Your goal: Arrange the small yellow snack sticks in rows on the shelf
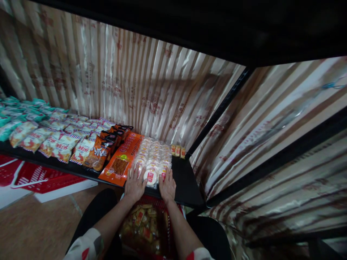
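A row of clear bags of round white cakes lies on the black shelf, running from front to back. My left hand rests flat on the left front corner of the nearest bag, fingers stretched out. My right hand lies flat on its right front corner, fingers apart too. Both hands press against the front bag near the shelf edge. An orange pack of stick snacks lies directly left of the bags, touching my left hand's side.
Further left the shelf holds orange-brown snack bags, striped red-and-white bags and teal packs. Small yellow packs sit at the back. A red basket of snacks stands below between my arms. Another red basket lies left.
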A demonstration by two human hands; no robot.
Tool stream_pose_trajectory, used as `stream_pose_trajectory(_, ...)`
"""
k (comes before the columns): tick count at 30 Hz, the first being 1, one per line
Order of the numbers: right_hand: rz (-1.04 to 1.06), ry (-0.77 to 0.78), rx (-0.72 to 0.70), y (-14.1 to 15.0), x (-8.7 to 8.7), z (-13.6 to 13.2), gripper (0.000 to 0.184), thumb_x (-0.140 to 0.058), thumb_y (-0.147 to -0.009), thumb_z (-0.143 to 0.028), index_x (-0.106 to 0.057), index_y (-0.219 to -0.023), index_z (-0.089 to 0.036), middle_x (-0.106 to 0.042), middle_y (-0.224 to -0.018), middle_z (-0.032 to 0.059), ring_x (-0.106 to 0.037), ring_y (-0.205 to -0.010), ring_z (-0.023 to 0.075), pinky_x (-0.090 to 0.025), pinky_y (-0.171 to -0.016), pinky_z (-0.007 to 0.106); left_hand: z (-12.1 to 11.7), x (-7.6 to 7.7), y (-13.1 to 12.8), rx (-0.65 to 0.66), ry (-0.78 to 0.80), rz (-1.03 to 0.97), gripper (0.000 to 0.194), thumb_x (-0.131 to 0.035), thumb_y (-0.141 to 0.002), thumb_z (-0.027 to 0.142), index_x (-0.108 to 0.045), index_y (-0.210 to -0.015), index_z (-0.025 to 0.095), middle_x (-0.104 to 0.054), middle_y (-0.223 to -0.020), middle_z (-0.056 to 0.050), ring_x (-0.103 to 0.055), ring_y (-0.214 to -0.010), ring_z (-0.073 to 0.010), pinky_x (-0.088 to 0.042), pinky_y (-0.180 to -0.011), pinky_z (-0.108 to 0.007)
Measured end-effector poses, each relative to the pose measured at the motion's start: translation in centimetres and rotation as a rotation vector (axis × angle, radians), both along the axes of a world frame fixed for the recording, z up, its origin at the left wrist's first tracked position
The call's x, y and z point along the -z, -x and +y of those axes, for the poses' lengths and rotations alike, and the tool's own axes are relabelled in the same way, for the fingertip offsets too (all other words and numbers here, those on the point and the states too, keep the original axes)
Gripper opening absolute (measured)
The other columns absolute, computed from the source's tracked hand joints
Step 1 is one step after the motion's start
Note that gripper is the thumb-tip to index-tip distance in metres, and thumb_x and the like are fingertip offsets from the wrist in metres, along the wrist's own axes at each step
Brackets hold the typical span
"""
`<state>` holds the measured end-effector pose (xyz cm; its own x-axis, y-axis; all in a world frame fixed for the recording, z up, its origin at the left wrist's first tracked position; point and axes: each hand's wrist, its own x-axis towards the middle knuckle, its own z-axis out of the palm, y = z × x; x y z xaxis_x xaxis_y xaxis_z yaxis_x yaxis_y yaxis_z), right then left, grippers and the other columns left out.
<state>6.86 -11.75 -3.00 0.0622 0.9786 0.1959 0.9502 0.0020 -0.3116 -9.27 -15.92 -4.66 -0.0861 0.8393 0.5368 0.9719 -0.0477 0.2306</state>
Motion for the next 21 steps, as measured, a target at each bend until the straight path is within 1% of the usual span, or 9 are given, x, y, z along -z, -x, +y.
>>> stream_pose_trajectory(6, -0.014, -0.021, 0.005, 0.04, 0.10, 0.14, 0.060, -0.020, -0.087, -0.044, -0.015, -0.141, -0.018, -0.016, -0.148, 0.0108, -0.026, -0.131, 0.0209, -0.022, -0.104, 0.038, 0.09, 0.23, -0.01, -0.002, -0.010, -0.012, 0.055, -0.039, -0.084, 0.045, -0.035, -0.134, 0.023, -0.029, -0.144, -0.011, -0.017, -0.134, -0.0302, -0.020, -0.105, -0.050)
stream_pose_trajectory(14, -0.023, -0.027, 0.009, 0.06, 0.26, 0.26, 0.059, -0.020, -0.088, -0.044, -0.016, -0.141, -0.018, -0.017, -0.148, 0.0111, -0.027, -0.131, 0.0211, -0.023, -0.103, 0.038, 0.05, -0.22, -0.01, 0.007, 0.015, -0.020, 0.055, -0.037, -0.084, 0.046, -0.034, -0.135, 0.025, -0.028, -0.144, -0.009, -0.015, -0.135, -0.0300, -0.019, -0.107, -0.049)
stream_pose_trajectory(21, -0.016, -0.035, -0.017, -0.27, 0.20, 0.19, 0.060, -0.020, -0.088, -0.045, -0.016, -0.141, -0.016, -0.018, -0.147, 0.0118, -0.026, -0.132, 0.0219, -0.023, -0.104, 0.038, -0.09, -0.35, 0.00, 0.019, 0.007, -0.029, 0.055, -0.039, -0.085, 0.041, -0.030, -0.137, 0.025, -0.026, -0.145, -0.009, -0.014, -0.135, -0.0294, -0.019, -0.107, -0.049)
